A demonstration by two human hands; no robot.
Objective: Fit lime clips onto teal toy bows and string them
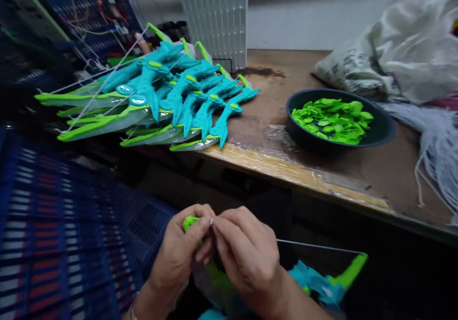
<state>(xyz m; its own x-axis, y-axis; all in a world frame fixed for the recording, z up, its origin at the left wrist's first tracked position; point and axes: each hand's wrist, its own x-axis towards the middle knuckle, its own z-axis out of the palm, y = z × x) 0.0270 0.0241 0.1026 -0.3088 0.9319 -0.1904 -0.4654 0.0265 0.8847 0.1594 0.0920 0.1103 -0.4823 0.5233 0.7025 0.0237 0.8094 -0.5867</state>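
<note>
A toy bow [318,282] in turquoise and lime green lies low in front of me, partly covered by my hands. My left hand [182,248] is closed around one green tip of it. Between the thumb and fingertips of my right hand [246,248] is the end of a white string [322,247], pinched right beside that tip. From behind my right hand the string runs taut to the bow's other green tip at the right. The bow's middle is mostly hidden under my right hand and wrist.
Several similar bows [193,96] are stacked on the brown table [257,134]. A dark bowl [384,129] of green plastic pieces [332,119] stands right of them. White cords [436,143] and a sack [358,67] lie farther right. Blue crates [64,234] flank my left.
</note>
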